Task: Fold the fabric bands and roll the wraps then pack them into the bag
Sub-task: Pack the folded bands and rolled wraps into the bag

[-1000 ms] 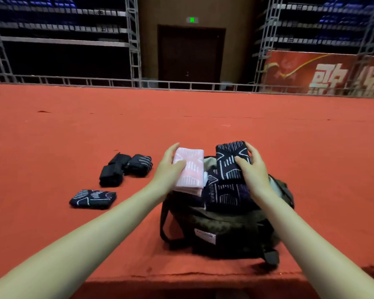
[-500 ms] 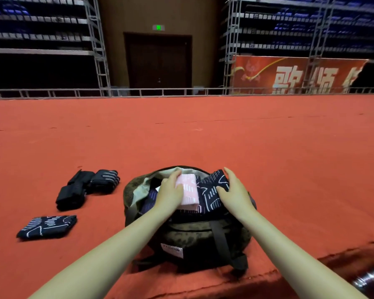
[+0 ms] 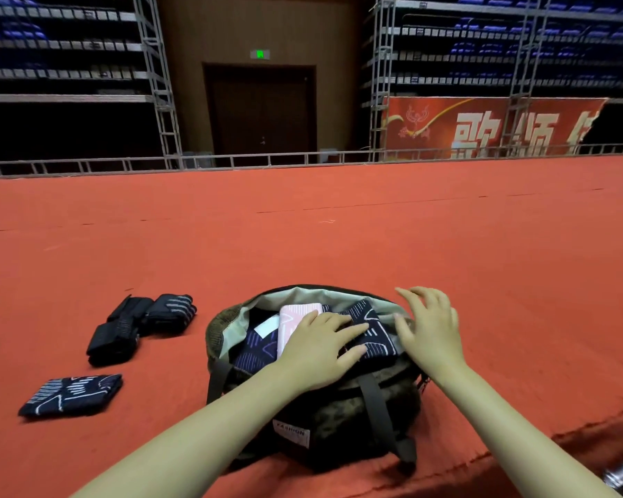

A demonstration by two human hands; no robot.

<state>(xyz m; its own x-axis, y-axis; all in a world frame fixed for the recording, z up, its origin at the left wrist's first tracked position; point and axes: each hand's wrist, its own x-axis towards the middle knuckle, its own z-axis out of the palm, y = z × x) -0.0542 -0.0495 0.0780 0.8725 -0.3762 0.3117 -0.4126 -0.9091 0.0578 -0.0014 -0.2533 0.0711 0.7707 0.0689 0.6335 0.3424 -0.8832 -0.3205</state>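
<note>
Left hand nearer the bands left to pack

The left hand [image 3: 321,348] lies flat, fingers straight, pressing the pink band [image 3: 295,323] and a navy band [image 3: 371,332] down inside the open bag [image 3: 339,418]; the right hand [image 3: 430,327] hovers over the bag's right rim, fingers loosely spread, holding nothing. Out on the red floor [image 3: 339,246] to the bag's left lie a folded navy band [image 3: 71,395] and, farther from the floor's near edge, the dark rolled wraps [image 3: 141,327], so the left hand looks better placed to fetch them.
</note>
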